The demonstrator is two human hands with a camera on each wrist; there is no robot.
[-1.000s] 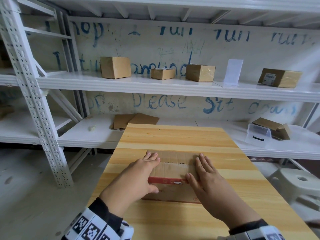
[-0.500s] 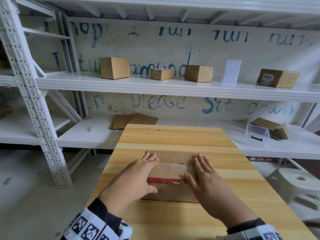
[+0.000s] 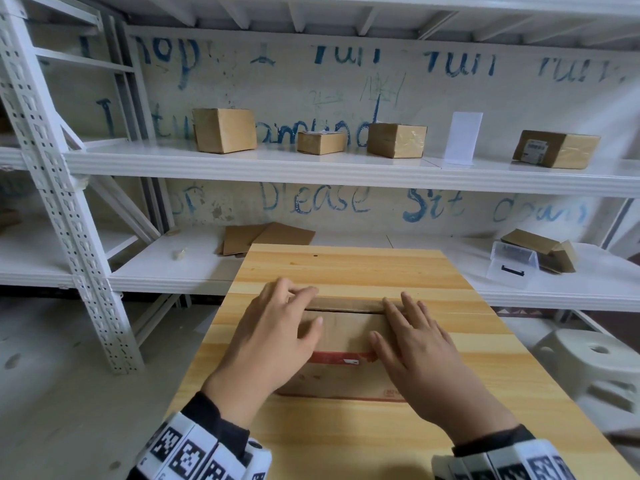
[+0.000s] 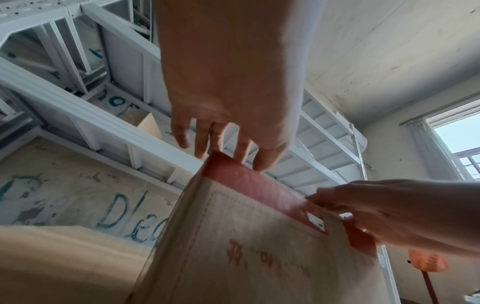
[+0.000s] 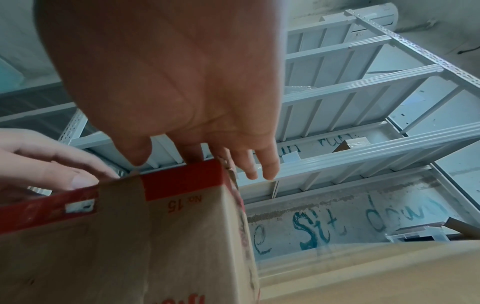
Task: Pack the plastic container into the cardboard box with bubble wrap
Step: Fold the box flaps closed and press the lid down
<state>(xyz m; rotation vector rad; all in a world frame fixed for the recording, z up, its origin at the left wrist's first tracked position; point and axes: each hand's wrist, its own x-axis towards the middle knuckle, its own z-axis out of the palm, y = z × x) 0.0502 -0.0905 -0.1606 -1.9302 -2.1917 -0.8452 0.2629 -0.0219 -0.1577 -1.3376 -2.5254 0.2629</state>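
A brown cardboard box with a red tape strip sits on the wooden table. My left hand lies flat on the box's left side, and its fingers reach the far flap. On the right side my right hand also lies flat with straight fingers. A dark gap shows along the near edge of the far flap. In the wrist views the left fingertips and the right fingertips extend past the box's top edge. The box's inside is hidden.
A clear plastic container stands on the lower shelf at right, beside a folded carton. Flat cardboard sheets lie behind the table. Several small boxes stand on the upper shelf. A white stool is at right.
Both hands have slid a little forward toward the box's far edge. A dark gap now shows at the far flap.
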